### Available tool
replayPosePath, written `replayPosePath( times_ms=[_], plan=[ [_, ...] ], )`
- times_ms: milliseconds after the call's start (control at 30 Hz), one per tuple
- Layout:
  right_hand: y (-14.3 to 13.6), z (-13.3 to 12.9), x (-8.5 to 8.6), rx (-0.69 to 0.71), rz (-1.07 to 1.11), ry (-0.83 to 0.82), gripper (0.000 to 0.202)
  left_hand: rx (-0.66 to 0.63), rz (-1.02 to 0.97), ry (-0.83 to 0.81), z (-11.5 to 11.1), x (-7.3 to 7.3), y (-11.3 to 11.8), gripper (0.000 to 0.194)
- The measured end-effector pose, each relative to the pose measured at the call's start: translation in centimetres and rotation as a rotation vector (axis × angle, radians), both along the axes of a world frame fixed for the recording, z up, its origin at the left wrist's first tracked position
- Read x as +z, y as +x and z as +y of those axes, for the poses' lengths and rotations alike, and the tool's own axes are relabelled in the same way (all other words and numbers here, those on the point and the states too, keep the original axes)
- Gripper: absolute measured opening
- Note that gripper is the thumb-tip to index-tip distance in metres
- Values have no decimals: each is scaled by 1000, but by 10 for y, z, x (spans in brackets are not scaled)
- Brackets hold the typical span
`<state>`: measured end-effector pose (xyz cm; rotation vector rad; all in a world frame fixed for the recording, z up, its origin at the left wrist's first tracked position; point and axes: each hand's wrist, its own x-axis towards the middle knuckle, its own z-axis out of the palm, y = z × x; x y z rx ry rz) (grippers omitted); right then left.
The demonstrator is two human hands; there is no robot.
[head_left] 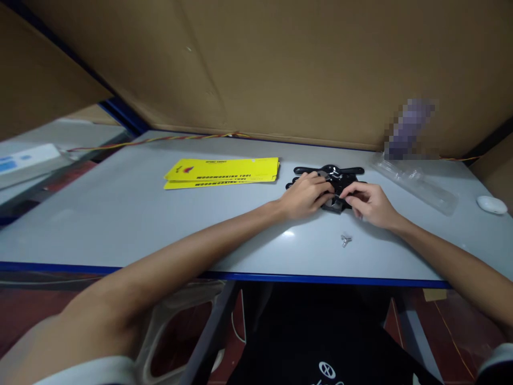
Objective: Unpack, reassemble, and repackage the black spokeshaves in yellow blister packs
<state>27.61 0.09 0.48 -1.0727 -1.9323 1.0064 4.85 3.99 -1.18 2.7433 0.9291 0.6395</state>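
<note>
From my end, via the head cam: the table [120,214] is pale grey w/ blue trim [280,277] along the front edge; overhead light glints nr the hands. A brown cardboard wall [280,69] closes off the back, w/ a blue post [124,115] at the left corner & a red/yellow cable [176,139] along the rear edge. Beyond the post I see a side table [90,133] w/ a white box [28,163] on it. Below the front edge: red floor [468,321], a pale chair frame [172,303], the person's black clothing [304,326] w/ a white logo.

Black tools right of ctr, close together: a rear tool [333,170] w/ a handle each side, and a front tool [334,208] under the fingers. L hand [306,195] is palm-down, fingers bent & slightly apart on the tools; can't tell if it grips. R hand [371,204] has thumb & index nearly together over the front tool; can't tell what's pinched, if anything.

Small shiny metal part(s) [346,240] lie nearer the front edge. Yellow cards [222,170], "WOODWORKING TOOL", overlap to the left. Right side: clear plastic pkg [435,192], pixelated purple item [412,128] behind, white oval item [491,205] nr the far R edge.
</note>
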Motion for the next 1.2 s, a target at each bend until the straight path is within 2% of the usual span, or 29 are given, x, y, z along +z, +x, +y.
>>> replayPosePath(
  times_ms=[100, 200, 367, 533, 733, 900, 1000, 1133, 1200],
  plan=[
    [-1, 19, -2, -30, 46, -37, 10, 6, -36, -27, 21, -1, 0, 28],
    [-2, 35, -1, -26, 135, -82, 10, 40, -62, -36, 32, -3, -1, 26],
    [1, 49, -1, -52, 335, -240, 26, 89, -60, -40, 33, -1, 0, 25],
    [3, 50, -1, -25, 339, -338, 33, 82, 7, -16, 35, 0, 1, 25],
    [-2, 49, 14, -11, 126, -190, 35, 7, -54, 57, 34, 1, -7, 34],
    [-5, 55, 37, 95, -181, -162, 14, -60, -77, 181, 37, 8, -26, 43],
    [-10, 53, 40, 123, -328, -147, 4, -76, -64, 232, 35, 6, -31, 46],
    [-14, 51, 39, 132, -485, 61, 5, -123, -41, 241, 27, -2, -29, 52],
    [-12, 50, 44, 156, -561, 184, 6, -120, -32, 233, 24, -3, -25, 53]
  ],
)
